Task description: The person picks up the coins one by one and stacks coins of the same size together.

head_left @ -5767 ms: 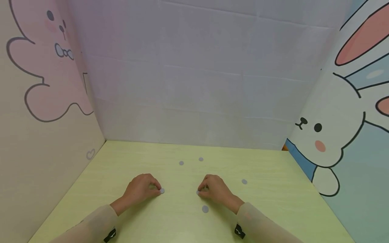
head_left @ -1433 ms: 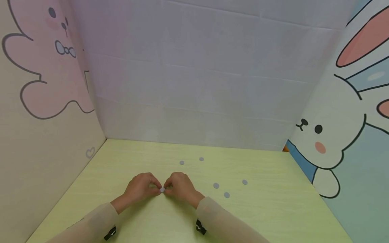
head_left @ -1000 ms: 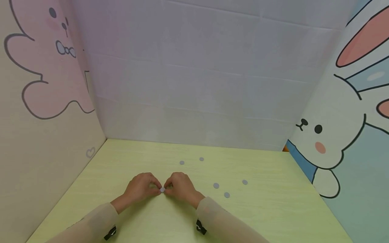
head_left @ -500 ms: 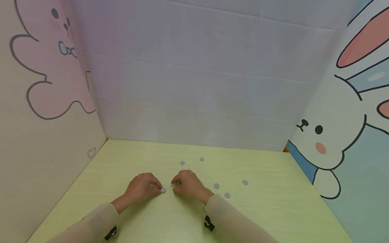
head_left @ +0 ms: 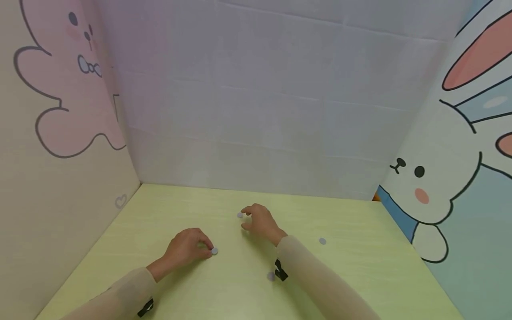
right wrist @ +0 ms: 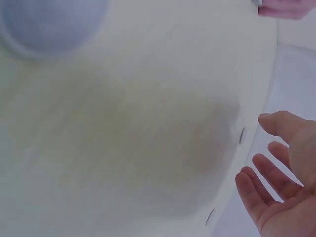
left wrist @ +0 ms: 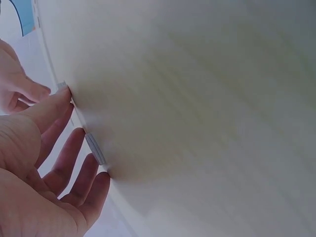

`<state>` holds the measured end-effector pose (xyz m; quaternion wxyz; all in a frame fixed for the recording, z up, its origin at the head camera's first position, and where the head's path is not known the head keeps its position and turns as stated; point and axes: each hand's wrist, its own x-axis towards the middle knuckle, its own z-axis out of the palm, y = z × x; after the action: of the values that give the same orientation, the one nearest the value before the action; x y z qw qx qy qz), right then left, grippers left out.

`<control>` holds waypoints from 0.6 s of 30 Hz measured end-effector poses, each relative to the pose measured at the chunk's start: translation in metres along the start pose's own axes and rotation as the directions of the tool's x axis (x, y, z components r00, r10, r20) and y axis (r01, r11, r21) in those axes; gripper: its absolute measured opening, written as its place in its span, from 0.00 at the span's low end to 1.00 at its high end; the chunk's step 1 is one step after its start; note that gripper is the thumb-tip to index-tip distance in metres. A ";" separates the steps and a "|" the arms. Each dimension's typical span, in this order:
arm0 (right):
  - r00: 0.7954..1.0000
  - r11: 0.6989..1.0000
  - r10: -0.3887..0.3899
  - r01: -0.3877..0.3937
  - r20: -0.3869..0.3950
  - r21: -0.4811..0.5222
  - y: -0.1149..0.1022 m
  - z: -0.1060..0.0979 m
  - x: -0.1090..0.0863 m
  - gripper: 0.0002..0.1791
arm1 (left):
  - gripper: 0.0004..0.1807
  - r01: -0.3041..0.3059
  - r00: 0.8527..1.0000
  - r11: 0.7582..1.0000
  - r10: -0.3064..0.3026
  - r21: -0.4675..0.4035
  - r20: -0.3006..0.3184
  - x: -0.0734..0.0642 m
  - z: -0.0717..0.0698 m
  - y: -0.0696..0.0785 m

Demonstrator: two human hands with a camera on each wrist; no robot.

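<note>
In the head view my left hand [head_left: 186,245] pinches a small grey disc [head_left: 214,251] at its thumb and index fingertips. My right hand [head_left: 262,222] is reaching over the table, fingers parted and holding nothing, its fingertips beside another grey disc [head_left: 240,215]. In the left wrist view, a grey piece with a layered edge [left wrist: 95,149] stands by the lower fingertips of the left hand [left wrist: 44,163]; a further grey edge [left wrist: 61,85] shows at the thumb tip. The right wrist view shows the right hand [right wrist: 291,168] spread, near a thin disc edge [right wrist: 242,136].
Single grey discs lie at the right [head_left: 322,241] and front [head_left: 271,276] of the pale yellow table [head_left: 172,204]. A blurred disc [right wrist: 54,22] is close to the right wrist camera. The right sleeve [head_left: 320,275] covers part of the tabletop. Walls enclose the back and sides.
My right hand earlier brought a disc to the left hand's disc. It then drew away, its fingers parted, and moved back and right. The left hand has stayed put; the sleeve now hides two discs.
</note>
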<state>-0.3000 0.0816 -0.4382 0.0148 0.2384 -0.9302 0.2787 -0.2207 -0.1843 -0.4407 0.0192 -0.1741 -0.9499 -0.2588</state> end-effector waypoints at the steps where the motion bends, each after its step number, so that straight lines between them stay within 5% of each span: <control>1: 1.000 1.000 0.007 -0.007 0.000 -0.003 0.002 0.000 0.003 0.22 | 0.07 0.000 1.000 1.000 0.000 0.002 0.001 0.000 0.000 0.000; 18: 0.995 0.994 0.094 -0.093 0.022 -0.049 0.017 0.017 0.037 0.20 | 0.07 -0.029 0.999 0.999 0.029 0.022 -0.014 0.001 0.002 -0.002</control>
<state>-0.3385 0.0691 -0.4558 -0.0038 0.1975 -0.9468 0.2540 -0.2221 -0.1845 -0.4426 0.0315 -0.1858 -0.9499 -0.2494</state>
